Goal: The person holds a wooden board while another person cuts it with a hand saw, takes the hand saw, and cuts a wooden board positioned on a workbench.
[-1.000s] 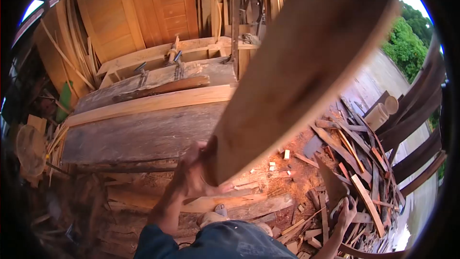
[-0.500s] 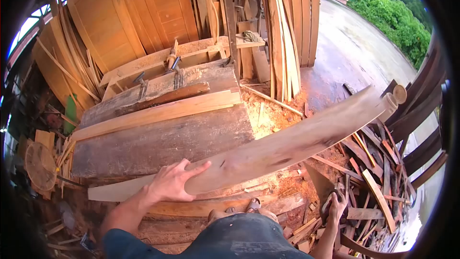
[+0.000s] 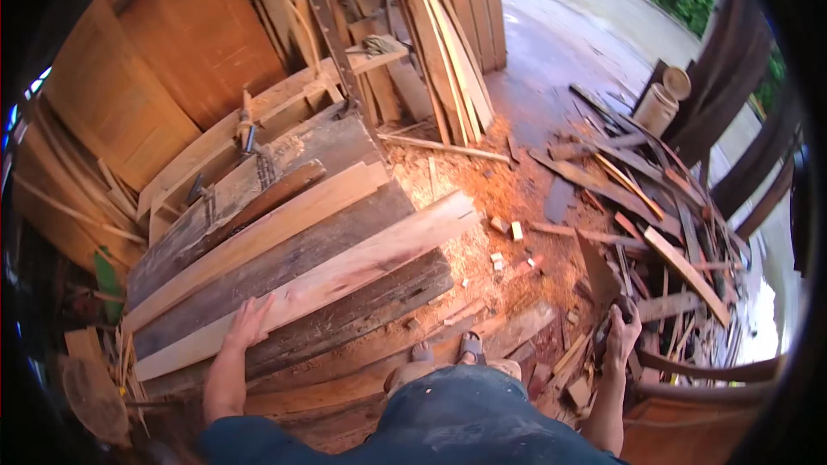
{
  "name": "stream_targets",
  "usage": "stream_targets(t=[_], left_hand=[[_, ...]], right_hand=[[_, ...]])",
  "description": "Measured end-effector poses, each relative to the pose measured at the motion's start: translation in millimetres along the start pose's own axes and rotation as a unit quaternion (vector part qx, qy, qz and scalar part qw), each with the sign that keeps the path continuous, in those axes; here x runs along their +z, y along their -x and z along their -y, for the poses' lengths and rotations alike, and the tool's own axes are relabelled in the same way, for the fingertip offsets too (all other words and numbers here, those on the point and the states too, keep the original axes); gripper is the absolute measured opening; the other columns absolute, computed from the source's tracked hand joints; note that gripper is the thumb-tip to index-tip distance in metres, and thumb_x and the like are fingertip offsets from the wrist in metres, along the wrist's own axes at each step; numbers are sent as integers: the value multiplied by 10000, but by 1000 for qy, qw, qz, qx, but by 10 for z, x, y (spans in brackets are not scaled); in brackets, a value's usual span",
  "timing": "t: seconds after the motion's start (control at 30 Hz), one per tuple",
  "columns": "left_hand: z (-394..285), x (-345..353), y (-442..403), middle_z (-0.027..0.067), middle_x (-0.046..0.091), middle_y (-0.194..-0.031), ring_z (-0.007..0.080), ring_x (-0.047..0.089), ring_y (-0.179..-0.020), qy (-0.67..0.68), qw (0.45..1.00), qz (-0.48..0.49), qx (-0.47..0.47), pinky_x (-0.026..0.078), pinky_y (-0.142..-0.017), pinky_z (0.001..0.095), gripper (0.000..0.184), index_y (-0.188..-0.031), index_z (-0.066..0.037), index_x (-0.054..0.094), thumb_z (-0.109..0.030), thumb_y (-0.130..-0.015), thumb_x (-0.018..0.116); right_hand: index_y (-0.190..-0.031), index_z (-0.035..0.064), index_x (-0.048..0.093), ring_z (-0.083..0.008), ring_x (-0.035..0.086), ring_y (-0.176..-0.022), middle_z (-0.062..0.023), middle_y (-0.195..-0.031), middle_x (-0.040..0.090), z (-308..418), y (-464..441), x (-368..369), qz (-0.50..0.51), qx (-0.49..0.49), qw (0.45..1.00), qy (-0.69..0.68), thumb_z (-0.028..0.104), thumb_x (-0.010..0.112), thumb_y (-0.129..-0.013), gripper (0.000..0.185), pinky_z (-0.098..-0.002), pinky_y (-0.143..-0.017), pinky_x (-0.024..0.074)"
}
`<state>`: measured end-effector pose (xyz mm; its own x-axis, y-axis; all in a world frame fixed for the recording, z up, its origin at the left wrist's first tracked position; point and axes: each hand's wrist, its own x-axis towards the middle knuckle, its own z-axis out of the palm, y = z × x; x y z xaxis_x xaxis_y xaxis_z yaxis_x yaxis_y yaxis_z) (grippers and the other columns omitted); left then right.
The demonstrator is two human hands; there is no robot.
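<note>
A long pale wooden board (image 3: 362, 269) lies lengthwise on the dark workbench (image 3: 379, 215). My left hand (image 3: 247, 325) rests at the board's near edge toward its left end, fingers stretched out and touching the wood. At lower right my right hand (image 3: 622, 331) is closed around the handle of a handsaw (image 3: 594, 269). Its broad blade points up and away, above the floor scraps and apart from the board. A second, more orange plank (image 3: 267, 241) lies behind the pale board on the bench.
Offcuts and a scrap heap (image 3: 663, 215) cover the ground at right. Sawdust (image 3: 491, 181) and small blocks (image 3: 516, 230) lie beyond my feet. Clamps (image 3: 250, 133) sit at the bench's back. Door panels (image 3: 198, 34) and upright planks (image 3: 439, 52) stand behind.
The pale board has come down from a raised slant onto the bench. My left hand has moved left and its grip has loosened. My view has turned right; the right hand still holds the handsaw.
</note>
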<state>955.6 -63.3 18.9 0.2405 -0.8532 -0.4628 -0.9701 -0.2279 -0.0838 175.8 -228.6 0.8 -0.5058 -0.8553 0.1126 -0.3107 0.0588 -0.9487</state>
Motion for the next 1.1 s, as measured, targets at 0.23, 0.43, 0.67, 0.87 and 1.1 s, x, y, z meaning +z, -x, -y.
stream_targets(t=[0.23,0.43,0.67,0.87,1.1], left_hand=[[495,-39,-46,263,306,-1543,415,307,-1436,-3,999,39,9,330,-1158,467,1174,-1575,-123,168,-327,-653,866],[-1549,-324,-1186,239,496,-1419,381,467,-1324,259,927,-204,178,366,-1111,436,740,-1376,29,492,-482,-872,674],[-2959,-677,-1702,159,460,-1418,344,417,-1306,223,930,-241,168,287,-1074,509,964,-1455,-59,422,-531,-700,792],[-3276,-495,-1703,138,472,-1371,329,429,-1263,246,920,-247,178,279,-1044,522,1003,-1454,-100,415,-495,-632,832],[-3490,-501,-1561,141,458,-1397,315,403,-1298,224,928,-258,151,237,-1092,523,1044,-1474,-133,386,-525,-616,833]], right_hand=[[-1258,-17,607,-51,466,-594,30,-763,559,1047,832,141,8,40,999,1,81,627,-930,344,-199,-538,368],[-1329,-15,564,-69,504,-673,-10,-906,600,1285,1421,502,2,-26,999,-36,27,589,-901,430,-216,-608,419],[-1249,-63,579,-88,514,-562,-35,-772,591,1364,1918,763,19,5,996,-89,69,585,-869,403,-229,-536,435],[-1238,-47,610,-137,631,-787,-68,-912,684,1098,2143,640,98,46,994,1,163,672,-808,483,-263,-728,502],[-1169,-55,637,-116,614,-734,-52,-854,668,1165,1890,569,111,-2,994,-1,72,740,-769,433,-245,-687,481]])
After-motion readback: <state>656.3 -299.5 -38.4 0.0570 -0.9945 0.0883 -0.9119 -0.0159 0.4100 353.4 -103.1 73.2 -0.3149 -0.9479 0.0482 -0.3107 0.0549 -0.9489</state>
